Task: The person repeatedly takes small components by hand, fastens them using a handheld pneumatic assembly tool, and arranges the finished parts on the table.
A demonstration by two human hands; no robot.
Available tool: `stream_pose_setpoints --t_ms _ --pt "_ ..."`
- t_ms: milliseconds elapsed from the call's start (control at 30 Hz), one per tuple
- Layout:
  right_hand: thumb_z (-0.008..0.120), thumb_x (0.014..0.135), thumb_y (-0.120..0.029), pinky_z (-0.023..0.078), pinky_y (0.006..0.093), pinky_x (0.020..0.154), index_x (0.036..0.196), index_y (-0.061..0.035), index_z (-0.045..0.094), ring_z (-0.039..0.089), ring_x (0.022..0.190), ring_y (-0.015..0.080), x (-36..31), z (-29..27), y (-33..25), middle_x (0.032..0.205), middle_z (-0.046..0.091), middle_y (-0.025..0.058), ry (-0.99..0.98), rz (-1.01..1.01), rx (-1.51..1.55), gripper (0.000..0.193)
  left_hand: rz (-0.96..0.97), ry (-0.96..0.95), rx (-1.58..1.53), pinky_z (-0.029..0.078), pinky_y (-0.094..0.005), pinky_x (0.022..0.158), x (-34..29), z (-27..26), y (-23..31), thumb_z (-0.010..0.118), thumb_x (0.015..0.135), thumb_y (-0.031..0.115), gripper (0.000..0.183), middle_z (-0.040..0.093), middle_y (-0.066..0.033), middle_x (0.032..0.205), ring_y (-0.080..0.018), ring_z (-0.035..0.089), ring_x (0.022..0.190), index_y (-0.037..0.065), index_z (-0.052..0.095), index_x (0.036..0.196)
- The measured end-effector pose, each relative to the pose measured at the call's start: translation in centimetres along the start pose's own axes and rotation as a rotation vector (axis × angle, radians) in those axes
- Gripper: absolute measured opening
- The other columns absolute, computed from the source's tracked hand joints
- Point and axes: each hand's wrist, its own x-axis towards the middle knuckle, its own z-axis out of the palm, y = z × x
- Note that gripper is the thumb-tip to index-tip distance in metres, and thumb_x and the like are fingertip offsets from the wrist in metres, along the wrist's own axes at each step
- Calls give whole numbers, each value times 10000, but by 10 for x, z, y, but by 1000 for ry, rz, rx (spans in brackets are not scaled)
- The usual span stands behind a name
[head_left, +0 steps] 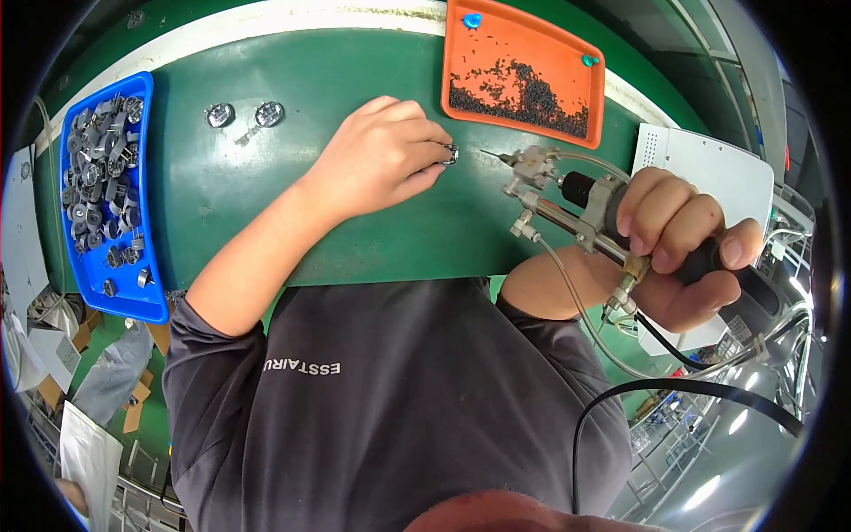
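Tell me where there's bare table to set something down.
The green table is bare between the blue tray and the left forearm, on the near side of the two round parts, and again between the left hand and the near edge. It's crowded at right, where the right hand holds a metal tool, and inside the blue tray and orange tray.

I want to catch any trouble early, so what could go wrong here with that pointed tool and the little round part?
The tool in the right hand points its thin tip toward the left hand, so a slip might poke a finger. The small round part sits at the left fingertips and could skid if bumped. The thin hose curves below the tool and might snag.
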Motion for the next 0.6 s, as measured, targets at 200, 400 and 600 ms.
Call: stream_pose_setpoints --t_ms 200,400,600 --pt "569 1054 -418 448 339 546 1220 -150 482 508 585 164 0 0 10 719 519 16 -62 46 17 327 -11 -11 8 499 -357 790 -2 3 1 812 770 128 149 746 1 1026 -192 646 890 61 759 891" --pt "589 1037 -464 470 299 559 1182 -162 498 531 600 137 2 8 19 732 544 -11 -140 60 61 347 -36 -37 2 502 -358 803 1 2 2 807 771 116 147 747 2 1036 -197 650 890 60 758 898" --pt "607 1028 -474 473 297 552 1175 -163 481 542 609 139 4 4 25 735 547 -14 -202 68 99 366 -33 -37 -1 506 -356 808 3 3 1 811 761 113 148 747 1 1038 -198 653 893 56 755 886"
